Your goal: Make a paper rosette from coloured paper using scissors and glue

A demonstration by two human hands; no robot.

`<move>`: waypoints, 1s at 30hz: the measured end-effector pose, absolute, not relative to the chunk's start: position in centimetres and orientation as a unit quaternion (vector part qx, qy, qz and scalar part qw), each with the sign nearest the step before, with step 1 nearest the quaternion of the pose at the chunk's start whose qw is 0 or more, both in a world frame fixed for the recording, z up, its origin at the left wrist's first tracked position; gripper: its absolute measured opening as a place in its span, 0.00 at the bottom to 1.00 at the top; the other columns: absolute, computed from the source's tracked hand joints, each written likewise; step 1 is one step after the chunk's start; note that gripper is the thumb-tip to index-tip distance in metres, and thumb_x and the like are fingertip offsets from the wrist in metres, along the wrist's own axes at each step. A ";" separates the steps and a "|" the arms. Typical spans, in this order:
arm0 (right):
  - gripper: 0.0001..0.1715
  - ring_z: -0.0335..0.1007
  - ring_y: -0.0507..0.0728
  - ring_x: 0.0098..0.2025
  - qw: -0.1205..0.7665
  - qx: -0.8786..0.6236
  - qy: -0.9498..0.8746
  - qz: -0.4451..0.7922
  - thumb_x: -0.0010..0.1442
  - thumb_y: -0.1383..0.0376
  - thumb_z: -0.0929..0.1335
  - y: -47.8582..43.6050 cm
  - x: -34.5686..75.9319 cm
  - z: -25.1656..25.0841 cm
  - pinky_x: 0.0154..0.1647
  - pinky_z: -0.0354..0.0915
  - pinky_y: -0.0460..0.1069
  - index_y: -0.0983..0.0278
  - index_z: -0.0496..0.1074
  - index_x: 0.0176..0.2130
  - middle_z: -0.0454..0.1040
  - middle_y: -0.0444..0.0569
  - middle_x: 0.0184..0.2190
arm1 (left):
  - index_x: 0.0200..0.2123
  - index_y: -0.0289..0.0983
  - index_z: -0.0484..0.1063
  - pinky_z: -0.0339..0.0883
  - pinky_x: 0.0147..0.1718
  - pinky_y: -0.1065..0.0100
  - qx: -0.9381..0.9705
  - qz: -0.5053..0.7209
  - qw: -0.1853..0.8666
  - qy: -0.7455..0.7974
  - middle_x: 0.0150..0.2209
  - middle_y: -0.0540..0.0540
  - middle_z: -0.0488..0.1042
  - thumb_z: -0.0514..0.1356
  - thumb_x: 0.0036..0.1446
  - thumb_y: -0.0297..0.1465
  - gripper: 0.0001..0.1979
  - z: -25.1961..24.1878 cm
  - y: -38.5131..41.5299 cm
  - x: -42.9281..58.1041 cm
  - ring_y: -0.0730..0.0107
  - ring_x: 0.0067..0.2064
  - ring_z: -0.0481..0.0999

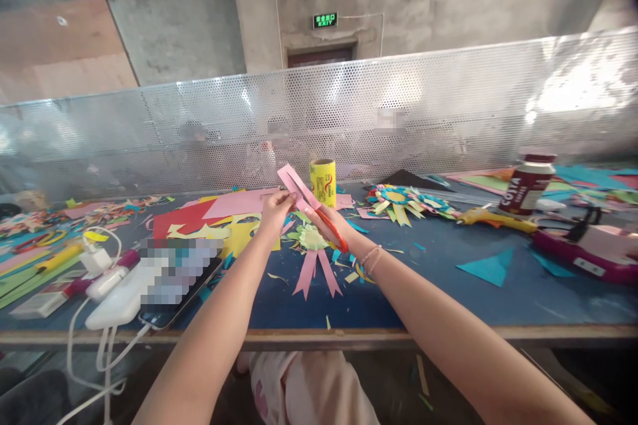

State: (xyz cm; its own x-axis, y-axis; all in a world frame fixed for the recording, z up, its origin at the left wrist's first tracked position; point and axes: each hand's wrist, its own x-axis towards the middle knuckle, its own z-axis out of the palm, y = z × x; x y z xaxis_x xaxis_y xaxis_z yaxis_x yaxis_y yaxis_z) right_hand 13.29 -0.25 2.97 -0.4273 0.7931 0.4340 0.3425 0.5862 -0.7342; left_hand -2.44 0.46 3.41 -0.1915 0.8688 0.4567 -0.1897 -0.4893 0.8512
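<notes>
My left hand [273,211] pinches the lower edge of a pink paper strip [290,178] held up above the blue table [438,279]. My right hand [333,224] grips red-handled scissors [326,220], whose blades cross the pink strip. Just below the hands lies a paper rosette with a green centre and two pink ribbon tails [313,254]. A yellow tape roll [323,181] stands right behind the strip.
Red, yellow and pink paper sheets [209,220] lie at left, beside a phone and white power bank [144,289] with cables. A multicoloured paper flower [405,201], yellow glue gun [491,218], bottle [527,183] and pink device [591,249] sit at right. A perforated metal screen [448,106] backs the table.
</notes>
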 end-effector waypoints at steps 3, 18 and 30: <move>0.27 0.64 0.53 0.27 0.398 -0.364 -0.801 0.258 0.57 0.43 0.58 0.2 13.1 2.9 0.28 0.59 0.48 0.63 0.63 0.30 0.65 0.44 0.21 | 0.25 0.34 0.73 0.67 0.31 0.70 0.509 0.696 0.382 0.334 0.25 0.48 0.72 0.69 0.39 0.39 0.15 3.6 0.2 -2.3 0.72 0.29 0.72; 0.23 0.70 0.58 0.34 0.370 -0.363 -0.830 0.207 0.58 0.49 0.62 0.4 12.9 2.9 0.34 0.63 0.49 0.66 0.70 0.37 0.72 0.50 0.29 | 0.22 0.35 0.70 0.64 0.27 0.72 0.451 0.742 0.380 0.320 0.21 0.51 0.70 0.67 0.39 0.39 0.14 3.9 0.4 -2.6 0.75 0.25 0.69; 0.22 0.71 0.57 0.36 0.376 -0.372 -0.819 0.222 0.55 0.51 0.66 0.9 12.7 2.3 0.36 0.64 0.48 0.66 0.70 0.40 0.75 0.50 0.32 | 0.24 0.34 0.70 0.64 0.29 0.73 0.433 0.764 0.369 0.304 0.21 0.53 0.67 0.69 0.39 0.36 0.14 3.8 0.9 -3.4 0.76 0.26 0.69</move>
